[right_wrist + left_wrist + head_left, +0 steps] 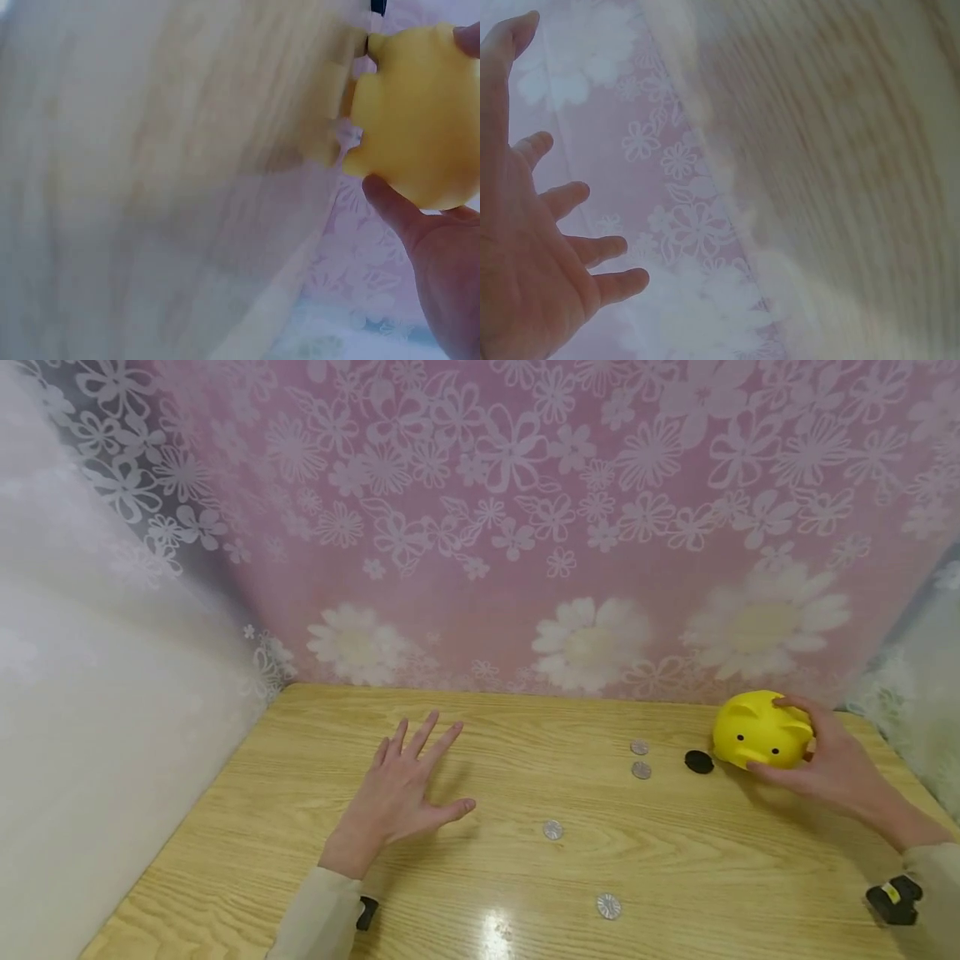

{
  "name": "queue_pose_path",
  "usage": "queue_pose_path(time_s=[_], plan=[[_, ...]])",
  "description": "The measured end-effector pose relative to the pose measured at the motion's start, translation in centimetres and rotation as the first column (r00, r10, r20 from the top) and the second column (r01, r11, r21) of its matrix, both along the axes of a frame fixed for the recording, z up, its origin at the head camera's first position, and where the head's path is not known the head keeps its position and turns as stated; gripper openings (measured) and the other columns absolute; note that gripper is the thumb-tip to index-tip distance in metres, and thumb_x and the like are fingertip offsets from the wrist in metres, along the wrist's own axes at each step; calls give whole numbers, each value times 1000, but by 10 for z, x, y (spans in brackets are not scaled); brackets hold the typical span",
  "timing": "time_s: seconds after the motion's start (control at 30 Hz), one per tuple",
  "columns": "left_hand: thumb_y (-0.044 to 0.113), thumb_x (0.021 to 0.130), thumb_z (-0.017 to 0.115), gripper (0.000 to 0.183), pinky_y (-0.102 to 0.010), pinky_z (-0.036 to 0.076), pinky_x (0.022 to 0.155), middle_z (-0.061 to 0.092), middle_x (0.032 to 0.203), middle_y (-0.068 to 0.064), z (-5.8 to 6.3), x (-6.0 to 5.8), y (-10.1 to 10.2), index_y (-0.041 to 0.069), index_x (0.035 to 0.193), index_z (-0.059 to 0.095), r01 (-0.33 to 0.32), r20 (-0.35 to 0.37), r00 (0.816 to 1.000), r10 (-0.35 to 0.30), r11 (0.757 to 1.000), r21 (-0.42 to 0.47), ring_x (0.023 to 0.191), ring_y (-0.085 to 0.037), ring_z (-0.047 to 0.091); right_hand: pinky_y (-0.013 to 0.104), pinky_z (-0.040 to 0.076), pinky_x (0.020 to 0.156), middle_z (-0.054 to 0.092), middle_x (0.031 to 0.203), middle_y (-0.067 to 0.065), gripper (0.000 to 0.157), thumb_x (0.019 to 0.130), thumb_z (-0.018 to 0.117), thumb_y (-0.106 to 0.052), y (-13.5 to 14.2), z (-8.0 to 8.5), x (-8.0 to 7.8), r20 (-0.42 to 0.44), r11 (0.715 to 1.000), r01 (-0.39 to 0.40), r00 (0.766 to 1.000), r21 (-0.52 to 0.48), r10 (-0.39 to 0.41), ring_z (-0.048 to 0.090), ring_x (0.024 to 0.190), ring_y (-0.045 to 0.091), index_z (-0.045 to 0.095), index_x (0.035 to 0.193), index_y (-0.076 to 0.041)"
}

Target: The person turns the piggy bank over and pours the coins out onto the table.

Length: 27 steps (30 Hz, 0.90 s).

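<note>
At the table's back right, my right hand [840, 764] grips a yellow piggy bank [753, 727], fingers over its top and side and thumb low near its front. Its face with two black eyes points toward me in the head view. The right wrist view shows the thumb against the yellow body [420, 120]. My left hand [401, 789] hovers over the left half of the table with its fingers spread, holding nothing; its bare palm shows in the left wrist view. A black oval plug or cap [699, 762] lies just left of the piggy bank.
Two silver coins lie left of the black piece, one coin [639, 747] behind the other coin [641, 770]. Another coin [552, 830] is mid-table, and one more coin [609, 906] lies nearer the front. A flowered pink cloth [480, 568] hangs behind the wooden table [480, 760].
</note>
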State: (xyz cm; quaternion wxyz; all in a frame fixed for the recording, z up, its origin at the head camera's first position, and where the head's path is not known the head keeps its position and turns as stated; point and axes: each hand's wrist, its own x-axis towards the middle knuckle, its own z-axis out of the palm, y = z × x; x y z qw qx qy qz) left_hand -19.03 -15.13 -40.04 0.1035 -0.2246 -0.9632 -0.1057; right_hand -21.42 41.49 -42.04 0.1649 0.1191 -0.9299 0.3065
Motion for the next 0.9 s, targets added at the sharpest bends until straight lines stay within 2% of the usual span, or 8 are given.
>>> queue_pose_path(time_s=[0.1, 0.2, 0.3, 0.4, 0.5, 0.63, 0.8, 0.9], plan=[[77, 85, 59, 97, -73, 32, 115, 18, 172, -8, -1, 1, -1, 39, 164, 18, -10, 18, 1000, 11, 1000, -8, 151, -55, 25, 3, 41, 63, 40, 139, 41, 98, 70, 93, -12, 6, 0, -1, 21, 1000, -11, 1000, 21, 11, 46, 100, -5, 35, 148, 0], [78, 85, 58, 97, -73, 30, 115, 15, 173, -8, -2, 2, -1, 41, 164, 14, -13, 39, 999, 13, 1000, -4, 152, -55, 23, -2, 39, 67, 37, 144, 41, 99, 74, 91, -12, 11, 2, 0, 68, 999, -31, 997, 16, 30, 61, 104, 19, 30, 151, -1], [79, 85, 58, 98, -74, 30, 115, 14, 173, -8, -2, 3, -1, 41, 164, 12, -12, 45, 999, 12, 1000, 0, 151, -56, 23, -5, 37, 72, 29, 161, 22, 100, 78, 89, -11, 15, 1, 1, 111, 999, -40, 993, -5, 40, 58, 114, 43, 26, 155, -6], [78, 85, 59, 99, -75, 31, 114, 15, 173, -8, -1, 3, -2, 41, 164, 13, -20, 30, 999, 20, 1000, -1, 150, -57, 25, -6, 36, 75, 22, 166, 10, 101, 80, 87, -8, 18, 1, 0, 128, 998, -62, 990, -26, 65, 52, 125, 10, 23, 158, -10], [78, 85, 59, 99, -75, 31, 114, 15, 173, -7, 0, 3, -2, 42, 164, 12, -25, 27, 999, 25, 1000, 1, 150, -57, 24, -6, 33, 75, 14, 168, 20, 103, 80, 86, -5, 21, 3, -1, 138, 996, -87, 986, -20, 89, 46, 125, 10, 21, 159, -9], [80, 85, 57, 98, -75, 30, 114, 12, 174, -6, 0, 4, -2, 44, 163, 9, -14, 49, 999, 14, 1000, -3, 151, -57, 23, 2, 40, 70, 5, 163, 39, 107, 79, 86, -6, 22, 6, -1, 175, 996, -87, 981, 10, 84, 37, 118, 62, 15, 160, -5], [80, 85, 55, 98, -75, 31, 114, 13, 173, -7, -3, 6, -1, 44, 163, 8, -26, 50, 998, 26, 1000, -11, 151, -55, 24, 1, 43, 82, -4, 166, 34, 113, 86, 81, -7, 18, 2, 7, 199, 998, -30, 979, -49, 39, 24, 133, 72, 1, 165, -14], [79, 85, 56, 98, -74, 30, 115, 14, 173, -8, -3, 8, 0, 43, 164, 11, -28, 33, 999, 28, 1000, -5, 152, -54, 24, -2, 24, 105, -8, 170, 24, 108, 93, 74, -9, 12, 1, 19, 152, 994, 28, 988, -110, -11, 12, 140, 72, -3, 166, -23]])
